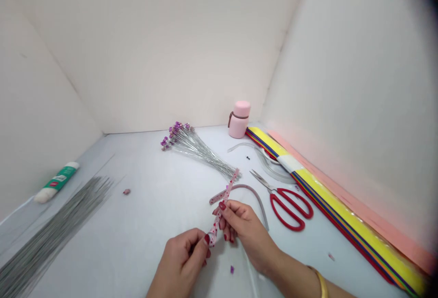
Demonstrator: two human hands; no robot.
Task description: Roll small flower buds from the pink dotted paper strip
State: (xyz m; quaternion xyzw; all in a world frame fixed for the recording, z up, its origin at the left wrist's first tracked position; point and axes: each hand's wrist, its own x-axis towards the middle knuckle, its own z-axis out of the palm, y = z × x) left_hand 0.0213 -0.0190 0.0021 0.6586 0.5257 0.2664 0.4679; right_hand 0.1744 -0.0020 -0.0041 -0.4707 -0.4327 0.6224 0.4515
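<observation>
1. Left hand pinches the lower length of a heart-printed pink ribbon between thumb and fingers.
2. Right hand holds the same ribbon in a narrow pinch, higher up; its upper end stands free.
3. Finished state: purple-tipped wire bundle lies gathered at 12 o'clock.
4. Remaining stock: bare grey wires lie untipped at 9 o'clock.
5. Red-handled scissors rest unused at 3 o'clock.

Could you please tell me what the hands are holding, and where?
The left hand pinches a spotted ribbon at its lower end; the right hand grips just above.
</observation>
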